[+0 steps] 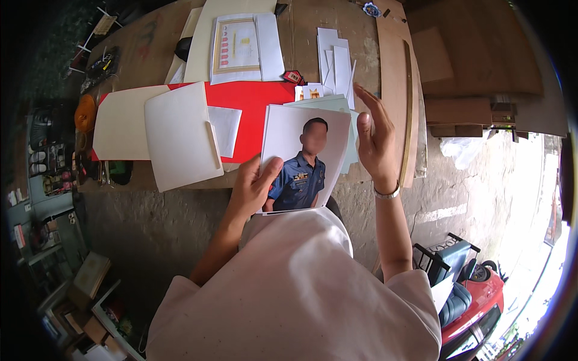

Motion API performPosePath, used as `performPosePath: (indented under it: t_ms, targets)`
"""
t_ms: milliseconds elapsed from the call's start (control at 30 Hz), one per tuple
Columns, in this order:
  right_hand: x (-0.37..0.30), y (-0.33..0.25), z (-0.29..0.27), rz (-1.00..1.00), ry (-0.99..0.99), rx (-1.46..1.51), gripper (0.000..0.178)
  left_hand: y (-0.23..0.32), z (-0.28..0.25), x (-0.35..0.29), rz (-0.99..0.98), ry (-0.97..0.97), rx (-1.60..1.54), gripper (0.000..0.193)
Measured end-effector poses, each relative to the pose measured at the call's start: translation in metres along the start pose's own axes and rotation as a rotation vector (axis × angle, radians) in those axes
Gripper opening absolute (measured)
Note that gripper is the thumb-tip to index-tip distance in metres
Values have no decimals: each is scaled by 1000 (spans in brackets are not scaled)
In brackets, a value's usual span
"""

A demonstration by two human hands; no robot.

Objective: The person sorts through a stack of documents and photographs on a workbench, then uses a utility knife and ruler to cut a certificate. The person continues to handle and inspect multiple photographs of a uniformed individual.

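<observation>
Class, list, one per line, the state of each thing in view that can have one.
Portrait print: held, picture side up
Left hand: gripping the print's left edge
Right hand: open, holding nothing
Red sheet: partly covered
Certificate: face up
Paper strips: loosely overlapping
Wristband: worn

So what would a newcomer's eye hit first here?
Probably the large photo print of a person in a blue uniform, mid-picture, its left edge gripped by the left hand, with the open right hand to its right. Next, the bright red sheet on the table, left of the print and partly under cream folders. Then the red car at lower right.
</observation>
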State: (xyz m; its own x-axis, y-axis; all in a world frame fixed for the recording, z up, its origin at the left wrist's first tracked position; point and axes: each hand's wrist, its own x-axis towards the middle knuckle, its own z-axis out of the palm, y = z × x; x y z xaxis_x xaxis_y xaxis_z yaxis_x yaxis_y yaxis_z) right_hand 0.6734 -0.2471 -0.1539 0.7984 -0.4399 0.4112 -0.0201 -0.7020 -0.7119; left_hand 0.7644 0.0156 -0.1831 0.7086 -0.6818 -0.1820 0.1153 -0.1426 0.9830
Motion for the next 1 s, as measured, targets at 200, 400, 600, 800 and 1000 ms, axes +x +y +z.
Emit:
performPosePath:
  t_ms: [200, 400, 600, 800, 1000]
  targets:
    - [-1, -41, 4, 0, -130, 53, 30, 28, -20, -13, 33, 4, 36, 37]
    - [-13, -52, 16, -330, 67, -167, 45, 52, -29, -23, 79, 59, 85, 36]
    - [-28, -57, 25, -351, 15, -263, 43, 64, -28, -27, 84, 54, 106, 35]
    - [-17, -65, 22, -363, 45, -275, 47, 72, -20, -28, 37, 66, 90, 35]
    - [-11, -62, 19, -338, 48, -306, 51, 75, -12, -22, 131, 21, 151, 35]
